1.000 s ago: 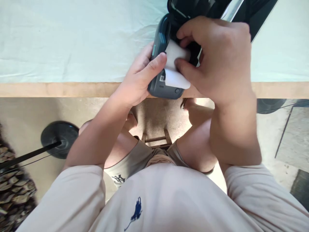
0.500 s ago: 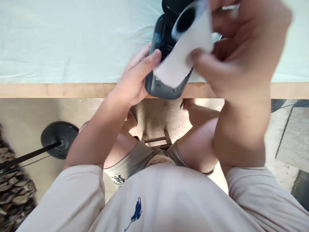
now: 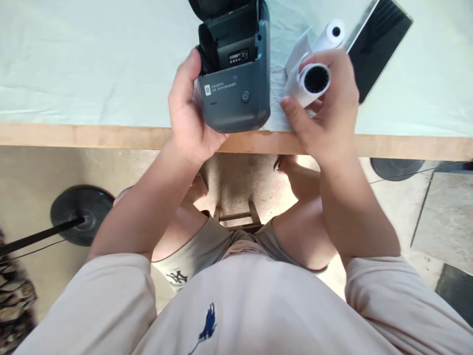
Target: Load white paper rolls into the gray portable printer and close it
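A dark grey portable label printer [image 3: 236, 101] rests in my left hand [image 3: 188, 108], whose thumb lies along its left side. The printer's lid [image 3: 221, 7] stands up at the far end, and the paper bay [image 3: 238, 54] shows with no roll in it. My right hand [image 3: 328, 108] is closed round a white paper roll [image 3: 295, 88] with a dark hollow core, low over the table to the right of the printer. Just behind it lies a second, thinner white roll [image 3: 327, 37] with a small core.
A dark-screened phone [image 3: 380, 49] lies on the pale cloth [image 3: 92, 59] at the right. The table's wooden edge [image 3: 74, 135] runs across in front of me. Below are a stand with a round black base [image 3: 83, 212], a wooden stool [image 3: 236, 217] and stacked firewood [image 3: 16, 296].
My right hand has carried the paper roll away from the printer, down and to the right. The printer has turned in my left hand, and its bay is now uncovered.
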`<action>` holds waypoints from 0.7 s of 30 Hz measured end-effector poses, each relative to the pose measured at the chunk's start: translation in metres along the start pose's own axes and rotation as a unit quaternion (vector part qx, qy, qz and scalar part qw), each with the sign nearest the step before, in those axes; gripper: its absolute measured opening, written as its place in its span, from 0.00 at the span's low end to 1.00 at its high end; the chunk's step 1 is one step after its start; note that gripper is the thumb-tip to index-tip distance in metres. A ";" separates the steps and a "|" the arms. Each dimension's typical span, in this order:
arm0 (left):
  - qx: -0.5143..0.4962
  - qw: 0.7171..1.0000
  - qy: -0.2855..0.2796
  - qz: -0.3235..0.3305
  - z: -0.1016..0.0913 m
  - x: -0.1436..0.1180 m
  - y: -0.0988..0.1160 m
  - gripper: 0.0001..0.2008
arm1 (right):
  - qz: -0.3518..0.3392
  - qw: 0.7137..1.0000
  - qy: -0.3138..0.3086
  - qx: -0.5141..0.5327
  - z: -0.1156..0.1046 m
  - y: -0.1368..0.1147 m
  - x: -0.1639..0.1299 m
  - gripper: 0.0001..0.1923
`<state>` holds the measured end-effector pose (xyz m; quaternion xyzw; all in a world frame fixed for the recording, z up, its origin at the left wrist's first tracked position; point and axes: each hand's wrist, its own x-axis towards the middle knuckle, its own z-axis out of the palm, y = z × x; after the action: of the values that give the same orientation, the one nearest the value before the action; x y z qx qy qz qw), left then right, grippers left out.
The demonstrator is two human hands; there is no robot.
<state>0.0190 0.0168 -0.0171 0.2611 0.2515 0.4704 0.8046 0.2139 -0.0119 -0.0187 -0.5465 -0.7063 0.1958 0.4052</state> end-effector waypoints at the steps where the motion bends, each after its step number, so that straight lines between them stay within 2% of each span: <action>1: -0.006 1.000 -0.007 0.002 0.000 0.000 -0.001 0.27 | -0.031 0.999 -0.001 -0.032 -0.001 0.000 -0.001 0.17; 2: -0.006 1.000 -0.010 0.000 0.001 0.000 -0.001 0.27 | -0.039 0.998 -0.006 -0.056 -0.001 0.001 -0.002 0.20; 5: 0.014 1.000 0.012 -0.014 0.000 0.001 -0.001 0.26 | -0.001 0.992 -0.043 -0.122 -0.001 0.004 -0.003 0.25; 7: 0.027 0.999 0.040 -0.015 -0.001 0.001 -0.001 0.23 | 0.007 0.991 -0.036 -0.128 -0.002 0.008 0.000 0.21; 9: 0.033 0.998 0.047 -0.021 -0.002 0.001 -0.001 0.22 | -0.017 0.993 0.041 -0.105 -0.005 0.015 0.005 0.14; 11: 0.032 0.999 0.026 -0.025 -0.003 0.001 0.000 0.22 | -0.037 0.986 0.132 -0.097 -0.010 0.025 0.012 0.13; 12: 0.028 0.999 0.010 -0.027 -0.004 0.001 0.000 0.24 | -0.040 0.982 0.154 -0.105 -0.012 0.030 0.016 0.14; 14: 0.022 0.999 -0.012 -0.022 -0.005 0.001 0.001 0.26 | -0.031 0.981 0.141 -0.131 -0.014 0.040 0.024 0.24; 16: 0.027 0.999 -0.019 -0.020 -0.006 0.000 0.002 0.26 | -0.017 0.983 0.091 -0.156 -0.011 0.046 0.031 0.29; 19: 0.045 0.999 -0.019 -0.024 -0.007 0.001 0.002 0.25 | 0.009 0.982 0.050 -0.181 -0.002 0.047 0.040 0.24; 21: 0.036 0.999 -0.021 -0.021 -0.007 0.001 0.001 0.25 | 0.033 0.982 0.086 -0.165 0.003 0.046 0.046 0.23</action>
<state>0.0145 0.0194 -0.0219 0.2941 0.2571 0.4385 0.8094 0.2360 0.0468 -0.0373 -0.6433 -0.6731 0.0422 0.3624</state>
